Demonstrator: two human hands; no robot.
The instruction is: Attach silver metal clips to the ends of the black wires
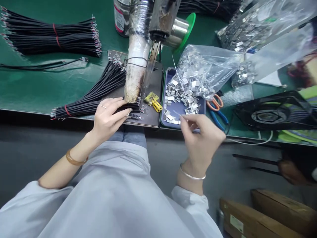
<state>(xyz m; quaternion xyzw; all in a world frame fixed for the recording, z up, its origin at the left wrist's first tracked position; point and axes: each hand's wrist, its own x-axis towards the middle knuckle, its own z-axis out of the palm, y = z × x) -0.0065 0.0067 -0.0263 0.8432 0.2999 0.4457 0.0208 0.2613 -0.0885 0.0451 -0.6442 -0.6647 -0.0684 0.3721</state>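
My left hand (109, 114) is over the bundle of black cables (81, 109), fingers closing on a black cable whose stripped ends (138, 117) stick out past the fingertips. Thumb and forefinger of my right hand (201, 132) pinch a thin silvery wire (182, 84) at the tray's near edge. That wire arcs up toward a metal spool with a green flange (190, 28). Small metal connectors (184, 94) lie in the blue tray (162, 109), some lined up along its near side. Above the cables hangs a soldering iron (155, 49) beside a wrapped white tube (135, 76).
A yellow clip with a sponge (156, 104) lies on the dark board (153, 119). Bags of connectors (200, 62), orange-handled pliers (216, 102) and a black fan (272, 114) are at right. A tied cable bundle (49, 36) lies at left; cardboard boxes (260, 218) stand below.
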